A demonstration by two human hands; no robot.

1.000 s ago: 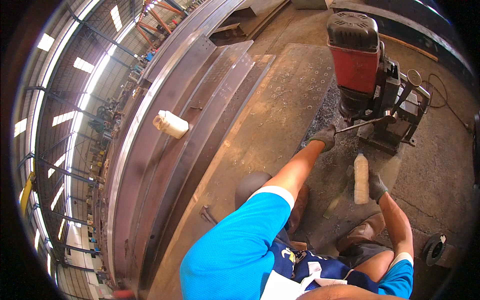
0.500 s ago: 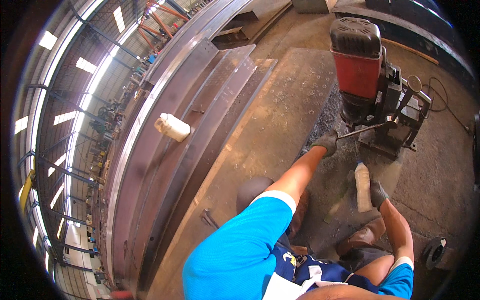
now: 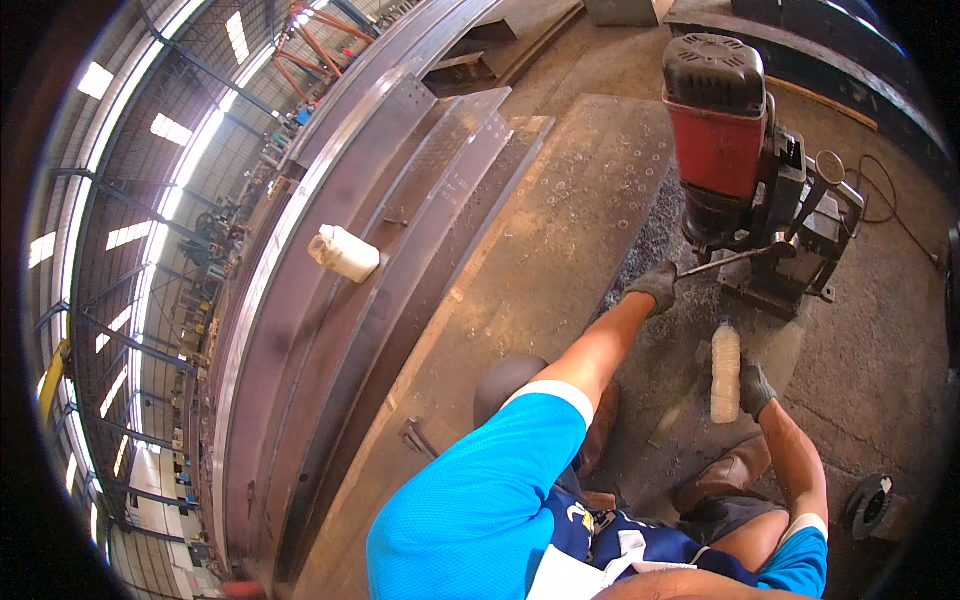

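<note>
A red and black magnetic drill press (image 3: 715,150) stands upright at the right, over a steel surface strewn with metal shavings. My gloved left hand (image 3: 655,287) is closed round the end of the drill's feed handle (image 3: 725,262). Lower down, my gloved right hand (image 3: 757,390) grips a plastic bottle (image 3: 726,375) of milky tan liquid from its right side. That bottle stands nearly upright in view, its blue-tipped cap just below the drill base. The right fingers are partly hidden behind it.
Long steel beams (image 3: 390,240) run along the left, bearing a white jug (image 3: 345,254) on its side. A flat steel plate (image 3: 540,240) scattered with ring-shaped offcuts lies beside my left arm. A cable (image 3: 890,200) trails behind the drill, and a dark disc (image 3: 868,505) lies at lower right.
The bottle has straightened slightly, its cap shifting a little to the right. My left hand has barely moved on the handle.
</note>
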